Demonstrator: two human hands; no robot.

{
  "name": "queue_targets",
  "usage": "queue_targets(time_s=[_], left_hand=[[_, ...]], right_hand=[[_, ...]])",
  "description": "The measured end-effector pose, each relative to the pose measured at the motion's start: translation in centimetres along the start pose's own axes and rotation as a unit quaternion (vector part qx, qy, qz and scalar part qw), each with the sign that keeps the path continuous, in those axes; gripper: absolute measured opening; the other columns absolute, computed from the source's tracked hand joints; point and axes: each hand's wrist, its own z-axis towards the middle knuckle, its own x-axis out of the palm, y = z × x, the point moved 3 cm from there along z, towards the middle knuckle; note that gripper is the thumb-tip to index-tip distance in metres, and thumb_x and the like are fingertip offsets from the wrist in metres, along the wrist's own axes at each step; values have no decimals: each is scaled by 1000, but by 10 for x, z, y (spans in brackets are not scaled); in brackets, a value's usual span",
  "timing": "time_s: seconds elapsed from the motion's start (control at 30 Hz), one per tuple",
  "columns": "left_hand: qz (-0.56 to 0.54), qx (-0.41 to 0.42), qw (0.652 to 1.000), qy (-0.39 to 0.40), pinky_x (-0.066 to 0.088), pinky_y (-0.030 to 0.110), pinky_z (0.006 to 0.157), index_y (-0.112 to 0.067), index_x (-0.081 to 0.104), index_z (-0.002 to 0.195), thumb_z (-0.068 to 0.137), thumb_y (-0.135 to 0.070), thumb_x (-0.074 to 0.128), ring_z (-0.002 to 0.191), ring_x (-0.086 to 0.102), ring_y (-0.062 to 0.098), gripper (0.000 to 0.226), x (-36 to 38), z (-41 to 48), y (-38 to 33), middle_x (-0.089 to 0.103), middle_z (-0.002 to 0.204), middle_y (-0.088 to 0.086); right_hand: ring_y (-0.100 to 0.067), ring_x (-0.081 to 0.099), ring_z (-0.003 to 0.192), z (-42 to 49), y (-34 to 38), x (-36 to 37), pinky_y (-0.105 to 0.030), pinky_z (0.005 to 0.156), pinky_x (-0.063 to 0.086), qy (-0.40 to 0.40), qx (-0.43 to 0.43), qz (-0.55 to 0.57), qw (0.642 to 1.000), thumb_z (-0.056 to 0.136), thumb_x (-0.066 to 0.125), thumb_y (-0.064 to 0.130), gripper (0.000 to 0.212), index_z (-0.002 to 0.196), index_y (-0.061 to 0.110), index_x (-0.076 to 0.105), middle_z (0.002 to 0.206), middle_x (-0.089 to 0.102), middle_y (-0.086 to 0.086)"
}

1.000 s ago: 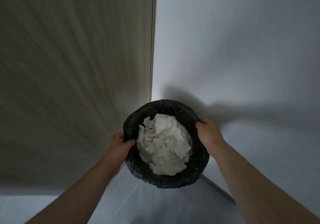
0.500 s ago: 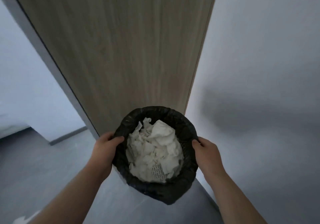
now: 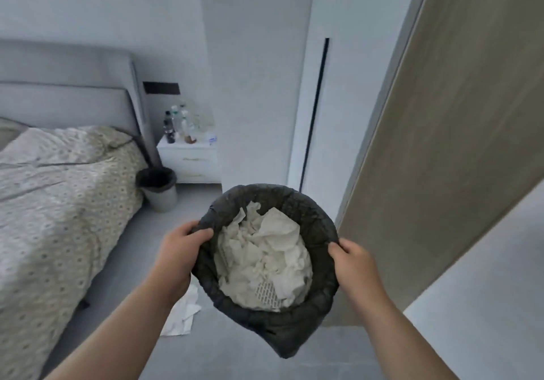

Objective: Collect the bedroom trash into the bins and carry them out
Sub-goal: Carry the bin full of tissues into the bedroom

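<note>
I hold a black-lined trash bin (image 3: pixel 312 211) in front of me, off the floor, filled with crumpled white paper (image 3: pixel 265 262). My left hand (image 3: pixel 179 256) grips its left rim and my right hand (image 3: pixel 353 264) grips its right rim. A second bin (image 3: pixel 160 191), grey with a black liner, stands on the floor between the bed and the nightstand. A white sheet of paper (image 3: pixel 182 315) lies on the floor below my left forearm.
A bed (image 3: pixel 59 197) with a patterned cover fills the left. A white nightstand (image 3: pixel 188 158) carries several bottles (image 3: pixel 176 126). A wooden door (image 3: pixel 441 158) stands open at the right, beside a white wall column (image 3: pixel 259 85). Grey floor runs between bed and door.
The view has swung left, from the wooden door and wall to the bedroom. Both hands keep their grip on the bin, which stays in front of me.
</note>
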Motion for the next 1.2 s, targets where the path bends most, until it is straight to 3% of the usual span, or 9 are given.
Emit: queue_targets(time_s=[0.07,0.2,0.37,0.53,0.7,0.87,0.93,1.03,1.2], left_hand=[[-14,6,999,-38,56,48,83,-10,70,95,85,-7,58,91,68,37,16,-55,-8,-7,72,96,19],[-33,14,994,-99,56,48,84,-8,69,95,85,-7,59,87,69,35,15,-151,-22,-19,72,96,21],[-64,19,982,-178,57,39,74,-5,67,97,87,-5,57,79,67,32,14,-230,-30,-29,72,89,19],[-104,12,966,-239,58,28,52,-11,67,84,87,-3,56,61,67,21,14,-283,-9,-29,72,59,4],[-125,-9,952,-281,55,32,58,-7,67,87,87,-2,56,69,67,27,12,-318,51,-33,72,73,12],[-145,-37,937,-317,54,26,47,-9,66,84,87,-2,57,66,66,25,12,-344,118,-41,71,54,4],[-148,-44,932,-327,53,28,53,-9,67,87,87,-3,58,69,68,27,11,-357,144,-47,73,62,7],[-154,-46,926,-340,54,34,62,-7,67,95,86,-3,59,78,68,32,13,-375,177,-57,72,85,18],[-146,-40,928,-342,53,32,62,-10,67,88,86,-2,58,77,68,30,12,-401,217,-73,71,85,16]], right_hand=[[-18,49,64,-10,23,43,-31,59,33,41,-9,4,999,90,51,21,30,85,-7,60,72,58,-26],[-20,42,64,-30,66,124,-34,62,30,110,-34,16,993,87,48,22,32,80,-9,51,67,46,-8],[-21,41,64,-42,109,207,-35,61,30,178,-70,-1,982,87,47,24,34,79,-9,50,69,44,-8],[-21,43,62,-29,134,284,-34,59,31,224,-92,-26,970,89,49,25,36,80,-9,52,68,46,-9],[-21,43,61,15,156,360,-33,58,30,258,-91,-41,961,91,50,23,33,72,-4,51,66,45,-9],[-22,52,64,70,184,430,-33,60,36,278,-105,-56,953,91,50,27,35,82,-5,60,68,54,-10],[-22,58,68,88,199,455,-33,61,40,285,-115,-64,949,92,49,29,32,81,3,66,71,62,-8],[-27,58,68,110,221,484,-32,61,39,289,-132,-66,946,92,49,27,32,73,5,63,69,60,-14],[-24,55,67,131,238,525,-33,61,37,301,-118,-62,944,92,49,26,32,77,1,63,68,57,-10]])
